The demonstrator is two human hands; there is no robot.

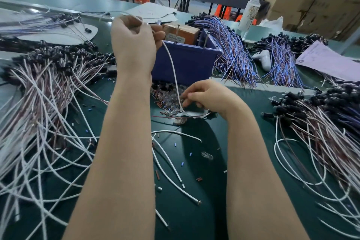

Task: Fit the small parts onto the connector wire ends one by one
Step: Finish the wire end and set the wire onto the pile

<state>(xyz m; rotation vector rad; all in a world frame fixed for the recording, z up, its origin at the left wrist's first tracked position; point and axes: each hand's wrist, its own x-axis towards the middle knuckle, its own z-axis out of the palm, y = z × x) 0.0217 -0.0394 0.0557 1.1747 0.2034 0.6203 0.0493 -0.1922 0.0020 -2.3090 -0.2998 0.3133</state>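
White wire (pixel 172 68) hung above table (pixel 204 210) centre, top end gripped by raised left hand (pixel 136 39), right hand (pixel 206 97) curled over small clear parts (pixel 169 101) by its lower end, pinch unclear, blue bin (pixel 187 62) at twelve o'clock, wire bundles (pixel 44 87) at nine.

Left hand (pixel 135 41), right hand (pixel 211 96), forearms (pixel 124 152), seemingly all bare.

Small parts (pixel 171 101) under right fingers (pixel 190 97) blur together.
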